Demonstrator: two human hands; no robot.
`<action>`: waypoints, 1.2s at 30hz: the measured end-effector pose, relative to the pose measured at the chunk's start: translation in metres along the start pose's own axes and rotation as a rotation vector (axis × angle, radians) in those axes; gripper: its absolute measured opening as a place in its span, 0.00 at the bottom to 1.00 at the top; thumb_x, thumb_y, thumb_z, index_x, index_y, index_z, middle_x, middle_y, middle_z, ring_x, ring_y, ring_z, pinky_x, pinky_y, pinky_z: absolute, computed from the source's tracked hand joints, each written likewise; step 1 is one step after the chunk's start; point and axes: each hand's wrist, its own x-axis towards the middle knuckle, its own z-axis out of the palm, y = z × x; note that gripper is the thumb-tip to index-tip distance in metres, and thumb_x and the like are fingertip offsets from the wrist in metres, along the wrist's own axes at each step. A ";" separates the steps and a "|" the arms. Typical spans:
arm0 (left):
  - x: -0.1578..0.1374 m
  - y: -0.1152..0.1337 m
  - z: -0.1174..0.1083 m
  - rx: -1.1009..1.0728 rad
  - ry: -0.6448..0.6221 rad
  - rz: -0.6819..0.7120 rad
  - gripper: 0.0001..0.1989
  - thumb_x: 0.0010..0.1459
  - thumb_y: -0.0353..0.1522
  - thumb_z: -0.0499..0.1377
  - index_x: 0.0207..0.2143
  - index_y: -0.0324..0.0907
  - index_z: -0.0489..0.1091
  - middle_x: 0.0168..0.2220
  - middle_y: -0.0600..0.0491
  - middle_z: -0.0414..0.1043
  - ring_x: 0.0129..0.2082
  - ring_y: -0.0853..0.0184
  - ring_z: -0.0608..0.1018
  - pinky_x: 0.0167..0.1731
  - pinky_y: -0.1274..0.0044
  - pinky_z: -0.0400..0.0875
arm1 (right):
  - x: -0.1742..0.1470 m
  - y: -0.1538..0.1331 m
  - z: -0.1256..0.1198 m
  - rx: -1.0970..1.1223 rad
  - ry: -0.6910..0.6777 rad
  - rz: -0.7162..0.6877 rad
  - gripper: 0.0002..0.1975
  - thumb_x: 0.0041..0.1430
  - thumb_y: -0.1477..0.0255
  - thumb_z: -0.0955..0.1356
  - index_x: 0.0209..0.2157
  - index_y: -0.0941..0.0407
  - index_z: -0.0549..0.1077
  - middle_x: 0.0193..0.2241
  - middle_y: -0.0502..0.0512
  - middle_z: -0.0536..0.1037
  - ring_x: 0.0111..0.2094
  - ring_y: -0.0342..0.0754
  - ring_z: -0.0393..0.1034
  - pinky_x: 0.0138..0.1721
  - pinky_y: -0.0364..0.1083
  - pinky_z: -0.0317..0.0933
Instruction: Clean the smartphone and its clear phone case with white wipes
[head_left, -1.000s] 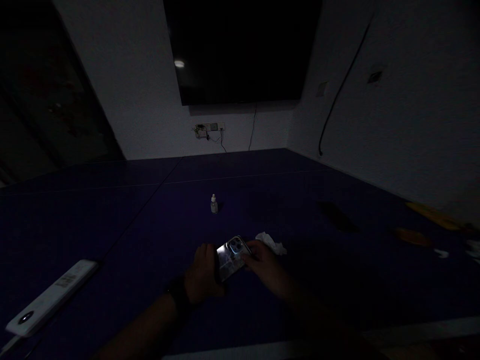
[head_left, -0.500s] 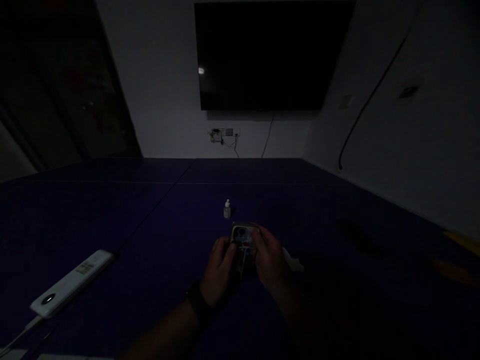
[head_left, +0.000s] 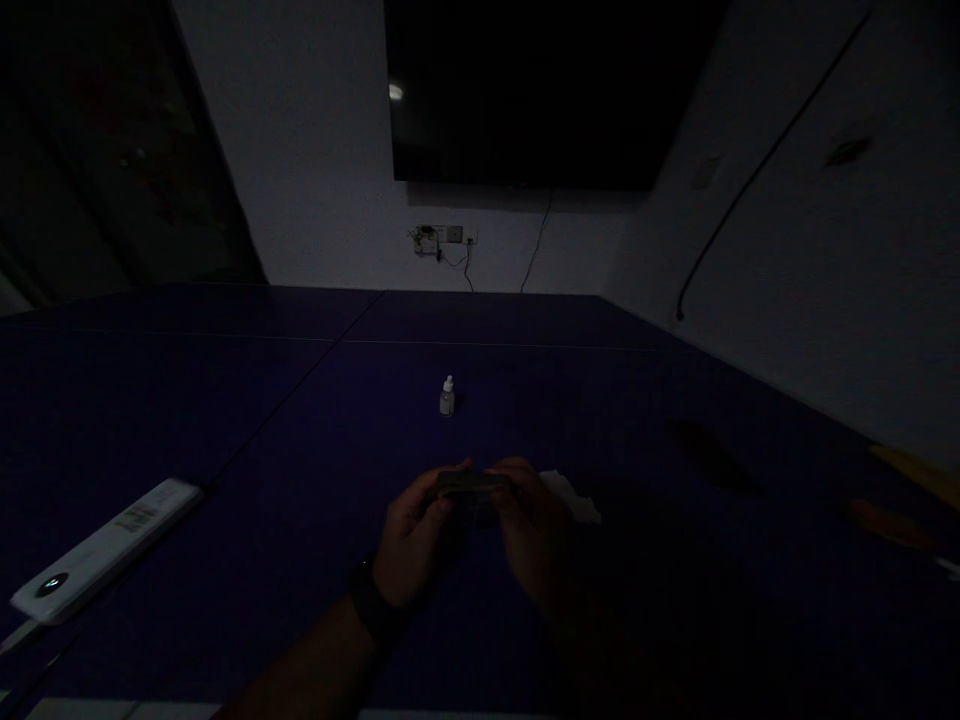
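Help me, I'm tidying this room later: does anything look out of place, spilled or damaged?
Mainly the sockets below the television: wires tangle there and dangle down the wall, which looks untidy. What seems a crumpled tissue lies beside the right hand. No spill shows, though the dim light could hide one.

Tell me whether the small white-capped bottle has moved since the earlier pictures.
No: against the rectangular wall sockets and thin pale line across the purple surface, the bottle shows no clear shift.

I see a dark phone low in the middle of the frame, tipped so mostly its thin edge shows, held between the left hand and right hand.
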 end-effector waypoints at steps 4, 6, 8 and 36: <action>0.000 0.007 -0.005 0.035 -0.066 0.054 0.21 0.64 0.45 0.62 0.53 0.43 0.75 0.57 0.42 0.74 0.56 0.53 0.77 0.59 0.61 0.68 | -0.002 -0.005 -0.005 0.017 -0.031 -0.052 0.12 0.62 0.57 0.70 0.35 0.50 0.79 0.32 0.53 0.77 0.33 0.49 0.72 0.34 0.47 0.65; 0.002 0.015 -0.007 0.094 -0.117 0.116 0.19 0.65 0.44 0.61 0.53 0.45 0.76 0.57 0.43 0.74 0.57 0.53 0.76 0.59 0.60 0.67 | -0.003 -0.005 -0.009 0.020 -0.043 -0.075 0.09 0.62 0.60 0.71 0.35 0.50 0.79 0.32 0.53 0.77 0.34 0.49 0.72 0.34 0.47 0.65; 0.004 0.024 -0.010 0.194 -0.177 0.200 0.17 0.66 0.43 0.60 0.52 0.46 0.76 0.57 0.44 0.74 0.57 0.54 0.76 0.60 0.60 0.67 | -0.003 -0.005 -0.012 0.039 -0.050 -0.102 0.05 0.62 0.64 0.71 0.35 0.49 0.79 0.33 0.52 0.78 0.35 0.49 0.72 0.35 0.47 0.65; -0.003 0.030 0.001 0.419 -0.091 0.469 0.12 0.67 0.41 0.58 0.43 0.44 0.76 0.36 0.48 0.79 0.36 0.61 0.79 0.40 0.70 0.74 | -0.020 -0.012 0.010 0.198 -0.075 -0.060 0.11 0.55 0.66 0.77 0.41 0.45 0.78 0.39 0.51 0.77 0.37 0.48 0.74 0.35 0.46 0.71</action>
